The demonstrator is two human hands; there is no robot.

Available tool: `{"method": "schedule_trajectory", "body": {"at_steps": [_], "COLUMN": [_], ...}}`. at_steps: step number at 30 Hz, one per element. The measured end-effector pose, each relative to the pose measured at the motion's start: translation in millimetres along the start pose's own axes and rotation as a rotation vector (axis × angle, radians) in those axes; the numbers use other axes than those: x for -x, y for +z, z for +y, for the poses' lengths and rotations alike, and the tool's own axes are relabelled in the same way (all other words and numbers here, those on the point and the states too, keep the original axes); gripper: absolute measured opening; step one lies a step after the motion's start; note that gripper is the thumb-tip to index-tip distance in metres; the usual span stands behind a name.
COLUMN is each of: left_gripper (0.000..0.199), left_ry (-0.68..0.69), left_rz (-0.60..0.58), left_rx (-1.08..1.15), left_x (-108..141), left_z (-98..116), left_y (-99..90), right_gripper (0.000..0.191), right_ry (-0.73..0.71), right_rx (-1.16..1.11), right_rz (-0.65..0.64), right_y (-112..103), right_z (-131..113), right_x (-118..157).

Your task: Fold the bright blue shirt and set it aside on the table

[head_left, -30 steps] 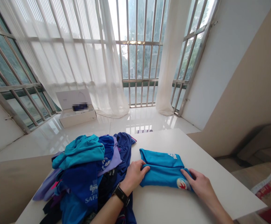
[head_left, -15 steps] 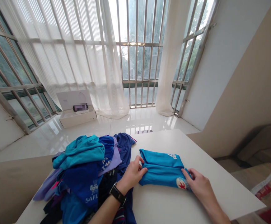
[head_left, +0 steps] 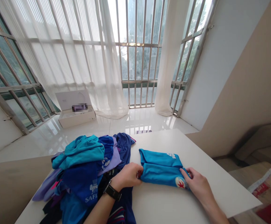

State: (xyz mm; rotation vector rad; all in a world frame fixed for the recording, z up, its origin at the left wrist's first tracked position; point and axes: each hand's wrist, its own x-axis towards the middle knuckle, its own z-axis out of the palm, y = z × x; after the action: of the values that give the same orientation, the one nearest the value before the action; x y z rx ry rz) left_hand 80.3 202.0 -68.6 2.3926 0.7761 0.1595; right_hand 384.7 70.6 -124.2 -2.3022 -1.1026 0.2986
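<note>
A blue garment (head_left: 161,175) lies on the white table, folded into a flat rectangle with a lengthwise crease between its two halves. White lettering shows on the far half, and a round badge with a red figure sits at the near right. At the garment's left end, my left hand (head_left: 130,175), with a black watch on the wrist, pinches the near corner. My right hand (head_left: 197,183) grips the right end between thumb and fingers; its fingertips are partly hidden by the cloth.
To the left spreads a crumpled pile of clothes (head_left: 81,174) in teal, navy, purple and black. The white table (head_left: 172,202) ends at the right. Behind stand an open white box (head_left: 77,119) on the sill, curtains and barred windows. A paper bag (head_left: 269,183) is at the lower right.
My left hand has moved down and slightly left, from the middle of the garment's left end to its near corner, and its fingers have closed. My right hand stays at the right end.
</note>
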Motion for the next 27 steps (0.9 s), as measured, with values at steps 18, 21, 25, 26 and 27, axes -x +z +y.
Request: {"method": "schedule_trajectory", "body": {"at_steps": [18,21,25,26,27], "left_gripper": [0.036,0.032,0.034,0.036,0.038], "left_ry": [-0.092,-0.126,-0.221,-0.251,-0.278], "left_rz": [0.084,0.103,0.037,-0.011,-0.058], "left_rx": [0.041,0.039,0.115,0.174,0.238], "left_x": [-3.7,-2.4,3.6,4.5,4.8], "left_z": [3.4,8.0,8.8,8.6,8.5], "left_y": [-2.5,-1.0,-2.6,-2.0,-0.7], "right_gripper": [0.04,0.039,0.039,0.039,0.039], "right_ry": [-0.026,-0.041,-0.04,-0.036,-0.032], "right_rx": [0.027,0.019,0.017,0.02,0.024], "right_rz": [0.0,0.019,0.028,0.024,0.02], "right_y": [0.2,0.2,0.8,1.1,1.6], "right_z": [-1.4,-1.1,0.1,0.6,1.1], "right_x": [0.8,2.2,2.7,2.6,2.4]}}
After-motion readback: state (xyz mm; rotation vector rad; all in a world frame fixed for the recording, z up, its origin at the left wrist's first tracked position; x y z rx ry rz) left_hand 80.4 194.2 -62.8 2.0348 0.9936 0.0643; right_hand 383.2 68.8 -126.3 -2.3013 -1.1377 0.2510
